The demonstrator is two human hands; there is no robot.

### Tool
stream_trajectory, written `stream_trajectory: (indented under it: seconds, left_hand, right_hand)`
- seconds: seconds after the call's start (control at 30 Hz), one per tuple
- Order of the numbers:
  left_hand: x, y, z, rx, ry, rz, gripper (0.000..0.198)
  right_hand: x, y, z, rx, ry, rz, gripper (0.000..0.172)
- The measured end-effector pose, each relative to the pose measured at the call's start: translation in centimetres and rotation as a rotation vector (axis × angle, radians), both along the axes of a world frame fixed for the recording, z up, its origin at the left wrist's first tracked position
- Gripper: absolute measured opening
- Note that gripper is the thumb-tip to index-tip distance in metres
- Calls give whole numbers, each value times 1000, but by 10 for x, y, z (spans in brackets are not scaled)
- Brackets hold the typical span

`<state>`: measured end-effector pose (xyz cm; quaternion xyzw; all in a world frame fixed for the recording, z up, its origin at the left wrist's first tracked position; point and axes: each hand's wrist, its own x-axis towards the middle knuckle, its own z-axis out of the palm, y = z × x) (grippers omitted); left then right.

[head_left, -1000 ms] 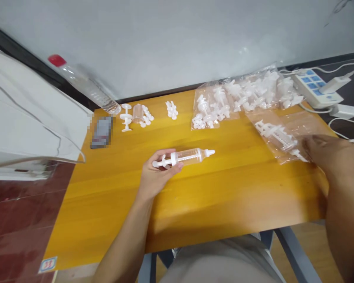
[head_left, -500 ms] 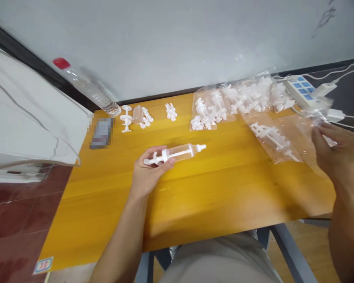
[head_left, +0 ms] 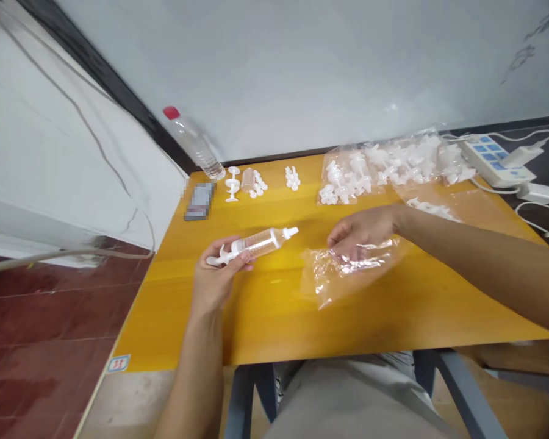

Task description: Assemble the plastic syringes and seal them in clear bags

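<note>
My left hand [head_left: 217,268] is closed around the plunger end of a clear plastic syringe [head_left: 261,242] with white ends. The syringe is held above the table, its white nozzle pointing right and slightly up. To the right of the nozzle, my right hand [head_left: 354,235] grips a clear plastic bag [head_left: 332,277], whose crinkled film hangs below the fingers. No contents show in the bag. Part of another bagged syringe [head_left: 432,209] is visible behind my right forearm, which hides the rest.
Along the back of the yellow table [head_left: 256,329] lie white plunger parts [head_left: 232,184], a clear barrel [head_left: 247,181], small white pieces [head_left: 293,178] and several filled bags [head_left: 348,174]. A red-capped bottle [head_left: 196,146] and a phone [head_left: 200,201] are left; a power strip [head_left: 496,161] is right.
My right hand has come from the far right towards the middle, bringing the plastic bag along. The left hand still holds the syringe. The view has shifted to the left.
</note>
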<state>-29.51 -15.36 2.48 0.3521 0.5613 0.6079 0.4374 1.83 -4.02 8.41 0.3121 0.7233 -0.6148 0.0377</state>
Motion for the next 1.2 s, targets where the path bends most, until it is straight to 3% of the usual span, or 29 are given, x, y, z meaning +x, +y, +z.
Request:
stream_trajectory:
  seconds: [0.07, 0.13, 0.2, 0.27, 0.33, 0.4, 0.47, 0.53, 0.67, 0.83, 0.97, 1.1, 1.2]
  left_hand:
    - [0, -9, -5, -28, -13, 8, 55]
    - [0, -16, -10, -70, -5, -8, 56]
    - [-2, -22, -13, -119, 19, -37, 55]
    - [-6, -25, -15, -162, 53, -63, 54]
    - [-10, -29, -16, -190, 87, -75, 52]
    - [-14, -32, -16, -213, 112, -88, 52]
    - [-13, -37, -16, -230, 128, -110, 51]
    - [-9, -42, -15, -255, 154, -155, 50]
    - [-5, -50, -13, -325, 278, -218, 46]
    - [-2, -57, -10, -323, 411, -227, 41]
    - [22, -60, 5, -239, 583, -340, 43]
    - [49, -59, 19, -55, 790, -520, 80]
    - [57, -59, 20, 148, 824, -562, 116]
  right_hand:
    - [-18, 27, -10, 181, -76, -148, 31]
    - [-32, 41, -15, 554, -133, -288, 34]
    - [-40, 35, -13, 899, -177, -368, 32]
    - [-41, 4, -13, 1085, -204, -430, 41]
    - [-35, -46, -21, 1140, -187, -446, 40]
    - [-29, -100, -41, 1229, -96, -401, 35]
    - [-27, -140, -69, 1313, -81, -419, 42]
    - [-28, -156, -95, 1334, -149, -439, 41]
    - [-30, -144, -123, 1274, -170, -429, 26]
    - [-25, -137, -124, 1160, 65, -517, 27]
    - [-29, -140, -116, 941, 273, -565, 30]
    - [-35, -137, -104, 770, 434, -660, 31]
    - [-38, -133, -97, 694, 521, -761, 31]
